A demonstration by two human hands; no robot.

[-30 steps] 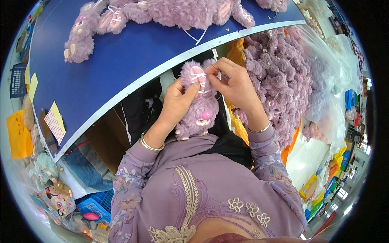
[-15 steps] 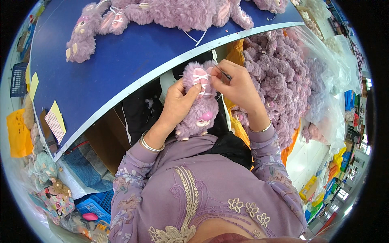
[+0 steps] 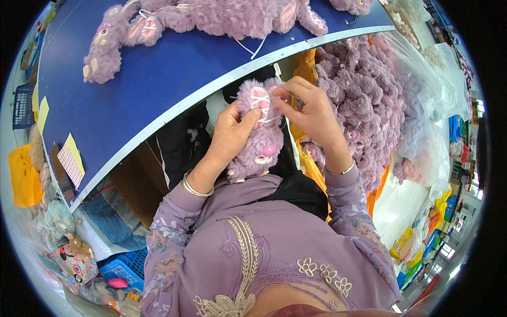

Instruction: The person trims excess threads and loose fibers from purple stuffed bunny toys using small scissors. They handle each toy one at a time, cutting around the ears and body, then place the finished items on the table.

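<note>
A purple plush toy [image 3: 257, 142] with a pink nose rests on my lap, its head end toward me and its ears pointing to the table. My left hand [image 3: 231, 132] is closed round it, the thumb pressed on a pink-lined ear crossed by white lacing [image 3: 260, 101]. At the right edge of the ears, my right hand [image 3: 312, 110] is closed in a pinch. What lies between its fingertips is too small to make out. A thin white cord end hangs below that hand.
Several similar purple plush toys [image 3: 227, 16] lie along the far side of the blue table [image 3: 153, 79]. To my right is a large heap of purple plush pieces [image 3: 359, 100] beside clear plastic bags [image 3: 441, 105]. A blue crate [image 3: 127, 269] stands at lower left.
My right hand has turned slightly and its fingertips have closed in at the ear's edge. The dark slim tool seen in it earlier no longer shows. My left hand keeps its grip.
</note>
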